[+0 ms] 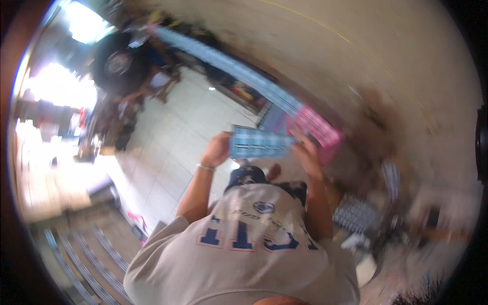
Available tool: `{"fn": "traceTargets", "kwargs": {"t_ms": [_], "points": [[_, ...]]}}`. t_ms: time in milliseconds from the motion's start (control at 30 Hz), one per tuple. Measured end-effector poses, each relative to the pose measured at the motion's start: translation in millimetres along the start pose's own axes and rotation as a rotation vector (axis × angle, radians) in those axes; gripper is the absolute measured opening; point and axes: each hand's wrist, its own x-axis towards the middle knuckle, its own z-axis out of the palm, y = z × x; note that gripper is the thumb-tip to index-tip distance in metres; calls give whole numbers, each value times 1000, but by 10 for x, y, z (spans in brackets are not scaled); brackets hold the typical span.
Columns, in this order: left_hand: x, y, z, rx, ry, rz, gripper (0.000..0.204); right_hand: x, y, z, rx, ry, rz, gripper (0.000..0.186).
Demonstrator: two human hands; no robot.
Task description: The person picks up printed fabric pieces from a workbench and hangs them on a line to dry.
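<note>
- I'm watching a blue plaid piece hanging between both hands, in front of the wearer's shirt and above the tiled floor.
- I'm judging it light and thin, probably cloth; it is spanning the gap quite flat, so I'm guessing some stiffness, perhaps from folding.
- I'm expecting little slip and little risk of breaking, with creasing the likelier trouble.
- I'm favouring the two short ends as holding places, since the middle is lying bare.
- The left hand is grasping the left end, its forearm slanting inward, a bracelet circling the wrist.
- The right hand is apparently pinching the right end with its fingers; blur is hiding the thumb's exact place from me.
- Both elbows are bending, and the hands are sitting nearly level.
</note>
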Motion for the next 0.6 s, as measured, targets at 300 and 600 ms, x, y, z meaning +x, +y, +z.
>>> {"fn": "traceTargets", "kwargs": {"t_ms": [300,600], "points": [[-113,33,-103,1167,316,357,29,363,-138,200,219,30,83,34],[285,424,350,-140,83,193,29,788,-703,-39,186,-181,-126,28]]}}
